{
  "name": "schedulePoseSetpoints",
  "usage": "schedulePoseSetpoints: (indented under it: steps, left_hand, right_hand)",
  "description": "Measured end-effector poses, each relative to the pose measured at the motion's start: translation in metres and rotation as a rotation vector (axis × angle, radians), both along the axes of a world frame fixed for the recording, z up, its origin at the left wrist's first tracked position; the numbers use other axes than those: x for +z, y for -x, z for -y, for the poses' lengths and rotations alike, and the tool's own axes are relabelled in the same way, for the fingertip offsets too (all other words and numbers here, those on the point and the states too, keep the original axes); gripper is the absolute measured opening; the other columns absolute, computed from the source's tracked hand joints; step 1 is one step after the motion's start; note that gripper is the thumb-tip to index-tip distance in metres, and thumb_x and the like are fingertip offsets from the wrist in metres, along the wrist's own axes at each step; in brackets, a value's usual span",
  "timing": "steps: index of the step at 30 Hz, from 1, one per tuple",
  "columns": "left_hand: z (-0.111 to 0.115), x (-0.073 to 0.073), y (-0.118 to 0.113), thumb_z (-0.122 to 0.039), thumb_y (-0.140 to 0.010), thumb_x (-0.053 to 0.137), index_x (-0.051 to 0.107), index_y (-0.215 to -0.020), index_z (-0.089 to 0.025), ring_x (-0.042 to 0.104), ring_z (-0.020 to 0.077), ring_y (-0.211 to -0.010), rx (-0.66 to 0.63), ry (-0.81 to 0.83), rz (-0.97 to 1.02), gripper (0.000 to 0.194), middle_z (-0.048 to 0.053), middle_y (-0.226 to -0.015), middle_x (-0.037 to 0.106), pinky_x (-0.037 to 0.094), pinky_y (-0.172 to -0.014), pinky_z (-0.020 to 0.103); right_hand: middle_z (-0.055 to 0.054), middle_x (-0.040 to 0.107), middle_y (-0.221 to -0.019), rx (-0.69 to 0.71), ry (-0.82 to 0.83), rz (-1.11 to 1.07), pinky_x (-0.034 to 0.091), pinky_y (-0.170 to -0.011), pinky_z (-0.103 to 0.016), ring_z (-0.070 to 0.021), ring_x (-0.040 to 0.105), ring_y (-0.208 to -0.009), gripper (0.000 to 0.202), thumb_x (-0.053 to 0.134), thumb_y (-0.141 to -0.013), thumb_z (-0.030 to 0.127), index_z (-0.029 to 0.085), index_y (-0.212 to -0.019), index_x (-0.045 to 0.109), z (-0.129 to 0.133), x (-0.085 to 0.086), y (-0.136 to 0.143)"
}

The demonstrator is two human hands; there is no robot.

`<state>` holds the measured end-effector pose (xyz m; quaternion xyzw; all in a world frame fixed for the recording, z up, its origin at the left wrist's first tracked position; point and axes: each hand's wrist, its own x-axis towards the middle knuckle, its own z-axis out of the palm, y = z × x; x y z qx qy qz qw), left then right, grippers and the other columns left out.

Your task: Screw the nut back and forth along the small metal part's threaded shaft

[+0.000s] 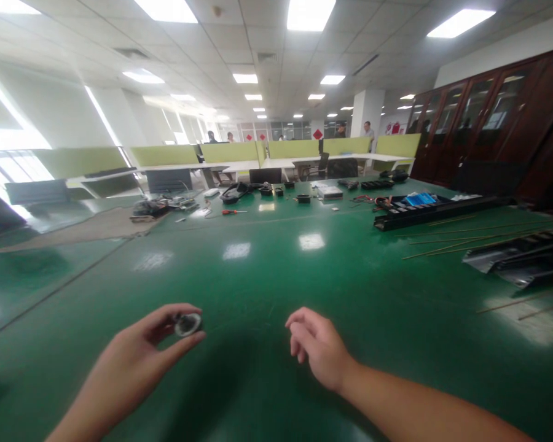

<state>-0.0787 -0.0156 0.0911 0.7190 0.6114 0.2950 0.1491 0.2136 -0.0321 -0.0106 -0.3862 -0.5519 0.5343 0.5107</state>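
While the left hand (136, 347) holds a small round part (187, 326) between thumb and fingers above the glossy green tabletop (244, 279), a light, even pinch on opposite edges should keep it steady. The right hand (321, 353) has its fingers loosely curled, around what, if anything, I cannot tell; the part looks dark with a pale, ring-like rim, its material too blurred to name.

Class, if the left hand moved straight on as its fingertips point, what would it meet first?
Probably the right hand: the left hand points its fingertips across the green table toward it. Depth is unclear, so they might miss.
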Motion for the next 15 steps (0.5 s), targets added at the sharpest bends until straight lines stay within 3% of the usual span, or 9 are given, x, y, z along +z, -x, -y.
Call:
schedulePoseSetpoints:
  steps: [2,7,10,15]
  left_hand:
    - [-0.003,-0.003,-0.031,-0.053,-0.078,0.073,0.068,-0.106,-0.021,0.070,0.0252,-0.091,-0.184,0.064,0.024,0.043,0.005,-0.100,0.074,0.057,-0.087,0.036]
    - [0.004,-0.012,-0.087,-0.035,-0.088,0.065,0.067,-0.110,-0.025,0.065,0.0212,-0.097,-0.502,0.109,-0.015,0.024,0.003,-0.105,0.070,0.052,-0.088,0.031]
    - [0.009,-0.021,-0.096,-0.034,-0.094,0.059,0.066,-0.116,-0.026,0.064,0.0195,-0.095,-0.608,0.150,-0.049,0.024,0.003,-0.105,0.069,0.051,-0.086,0.029]
    - [0.008,-0.046,-0.083,-0.030,-0.098,0.054,0.060,-0.127,-0.027,0.063,0.0187,-0.099,-0.649,0.097,-0.007,0.030,0.004,-0.109,0.067,0.051,-0.088,0.028]
  right_hand:
    - [0.005,0.057,-0.064,-0.038,0.018,0.048,0.039,-0.052,-0.022,-0.0112,0.051,-0.052,0.014,0.054,-0.090,0.023,0.017,-0.103,0.056,-0.002,-0.002,0.000]
    - [0.004,0.059,-0.073,-0.029,-0.011,0.152,0.042,-0.056,-0.023,-0.0122,0.055,-0.059,0.029,0.054,-0.084,0.012,0.020,-0.111,0.052,-0.002,-0.009,0.001]
    - [0.004,0.058,-0.074,-0.015,-0.023,0.214,0.042,-0.057,-0.022,-0.0117,0.054,-0.061,0.033,0.056,-0.081,0.009,0.022,-0.111,0.052,0.000,-0.008,0.001]
    - [0.004,0.062,-0.081,0.020,-0.021,0.355,0.042,-0.058,-0.021,-0.0106,0.055,-0.062,0.036,0.059,-0.076,0.006,0.023,-0.107,0.052,0.003,-0.004,-0.001]
